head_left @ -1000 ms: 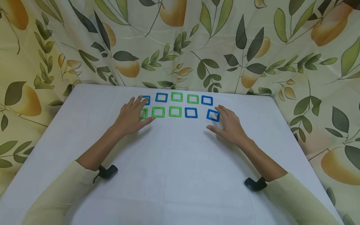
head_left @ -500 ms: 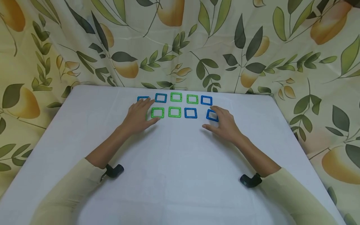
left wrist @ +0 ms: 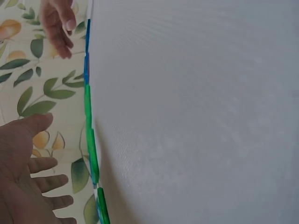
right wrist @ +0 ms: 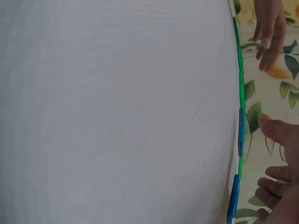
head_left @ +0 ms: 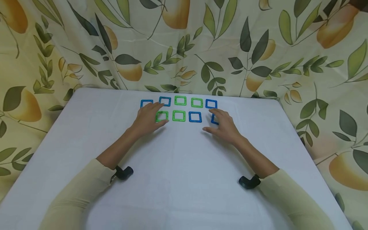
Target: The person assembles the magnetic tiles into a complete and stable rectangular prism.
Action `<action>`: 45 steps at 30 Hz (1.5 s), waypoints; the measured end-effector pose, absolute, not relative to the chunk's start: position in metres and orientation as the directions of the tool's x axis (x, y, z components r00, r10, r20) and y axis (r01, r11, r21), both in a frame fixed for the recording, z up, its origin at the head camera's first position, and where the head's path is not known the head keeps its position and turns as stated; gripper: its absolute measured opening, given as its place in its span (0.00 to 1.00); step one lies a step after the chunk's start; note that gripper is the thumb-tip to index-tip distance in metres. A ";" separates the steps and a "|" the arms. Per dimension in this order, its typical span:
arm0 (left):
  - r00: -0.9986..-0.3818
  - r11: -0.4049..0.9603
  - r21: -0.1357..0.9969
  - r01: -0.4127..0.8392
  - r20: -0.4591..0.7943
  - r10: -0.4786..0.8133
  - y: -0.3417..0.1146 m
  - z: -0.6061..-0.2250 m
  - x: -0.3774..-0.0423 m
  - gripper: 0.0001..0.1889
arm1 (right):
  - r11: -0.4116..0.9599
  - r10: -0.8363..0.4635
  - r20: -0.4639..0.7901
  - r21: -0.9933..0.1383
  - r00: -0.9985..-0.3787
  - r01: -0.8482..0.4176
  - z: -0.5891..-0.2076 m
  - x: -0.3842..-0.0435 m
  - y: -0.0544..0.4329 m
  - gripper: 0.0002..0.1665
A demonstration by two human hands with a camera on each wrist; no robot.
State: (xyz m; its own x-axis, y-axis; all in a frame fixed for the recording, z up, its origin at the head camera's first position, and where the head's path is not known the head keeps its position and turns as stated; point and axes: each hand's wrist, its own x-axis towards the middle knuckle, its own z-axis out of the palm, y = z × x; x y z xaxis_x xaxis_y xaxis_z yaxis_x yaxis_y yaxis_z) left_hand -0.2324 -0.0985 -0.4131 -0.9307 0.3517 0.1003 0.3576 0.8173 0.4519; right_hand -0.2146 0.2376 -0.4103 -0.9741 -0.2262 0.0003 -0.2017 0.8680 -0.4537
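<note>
Several blue and green rectangular open frames, like magnetic tiles, lie flat in two rows at the far side of the table. My left hand [head_left: 148, 119] hovers over the left end, partly covering a blue frame [head_left: 146, 101] and a green frame [head_left: 162, 116]. Above the right end hovers my right hand [head_left: 224, 126], half hiding another blue frame [head_left: 214, 119]. Between the hands lie a green frame [head_left: 179, 116] and a blue frame [head_left: 195, 117]. Both wrist views show the fingers spread apart, holding nothing and raised off the table.
A white cloth covers the table [head_left: 178, 172]. Behind it hangs a curtain [head_left: 172, 48] printed with leaves and fruit. Black wrist cameras, left [head_left: 124, 173] and right [head_left: 249, 182], stick out from the sleeves low over the table.
Both hands have drifted toward each other, the left hand to the right and the right hand to the left. The frames on the table have stayed in place.
</note>
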 end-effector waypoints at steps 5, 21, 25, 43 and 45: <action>-0.929 0.810 0.458 0.366 0.121 0.351 -0.099 -0.416 -0.236 0.38 | 0.869 -0.229 0.002 -0.450 -0.973 -0.205 -0.410 -0.219 0.231 0.51; -0.922 0.784 0.492 0.378 0.123 0.368 -0.085 -0.421 -0.248 0.37 | 0.872 -0.229 -0.015 -0.448 -0.973 -0.198 -0.416 -0.228 0.226 0.48; -0.914 0.769 0.500 0.398 0.141 0.381 -0.080 -0.422 -0.251 0.37 | 0.866 -0.241 -0.009 -0.454 -0.970 -0.211 -0.418 -0.231 0.224 0.47; -0.916 0.812 0.430 0.395 0.117 0.384 -0.067 -0.434 -0.259 0.35 | 0.874 -0.314 -0.025 -0.397 -0.949 -0.278 -0.420 -0.239 0.211 0.45; -0.914 0.805 0.440 0.398 0.119 0.387 -0.067 -0.434 -0.260 0.34 | 0.873 -0.322 -0.024 -0.395 -0.946 -0.287 -0.420 -0.240 0.210 0.45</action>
